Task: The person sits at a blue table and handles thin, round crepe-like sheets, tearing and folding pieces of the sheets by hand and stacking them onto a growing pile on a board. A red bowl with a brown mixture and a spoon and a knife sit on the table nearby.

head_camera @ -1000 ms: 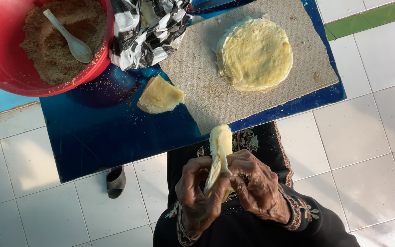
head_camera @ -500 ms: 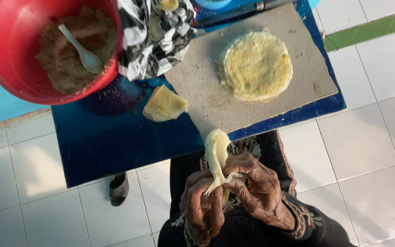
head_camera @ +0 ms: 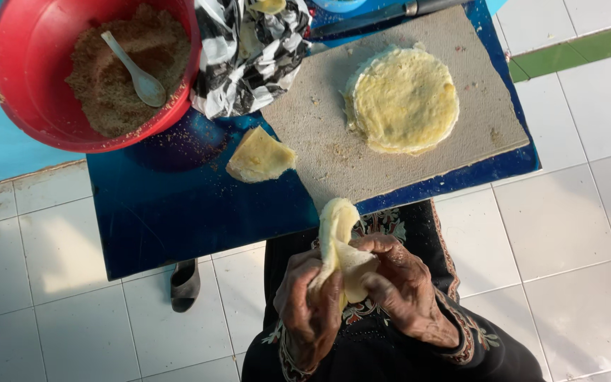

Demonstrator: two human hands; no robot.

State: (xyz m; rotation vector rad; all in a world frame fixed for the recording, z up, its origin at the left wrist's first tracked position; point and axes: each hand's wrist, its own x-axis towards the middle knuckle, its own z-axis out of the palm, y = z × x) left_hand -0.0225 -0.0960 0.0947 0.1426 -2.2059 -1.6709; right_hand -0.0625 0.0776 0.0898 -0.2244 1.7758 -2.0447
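Both my hands hold a pale yellow piece of dough over my lap, folded upward. My left hand wraps its lower left side. My right hand pinches its right edge with the fingertips. A folded yellow dough parcel lies on the blue table. A stack of round flat yellow dough sheets rests on a beige board. A red bowl at the upper left holds brown crumbly filling and a white spoon.
A black-and-white plastic bag sits between the bowl and the board. A knife lies along the board's far edge. White floor tiles surround the table, and a dark sandal stands under its front edge.
The dough piece has been folded further in my hands, and my fingers have shifted along its edge. The view has drifted slightly; the table items stay put.
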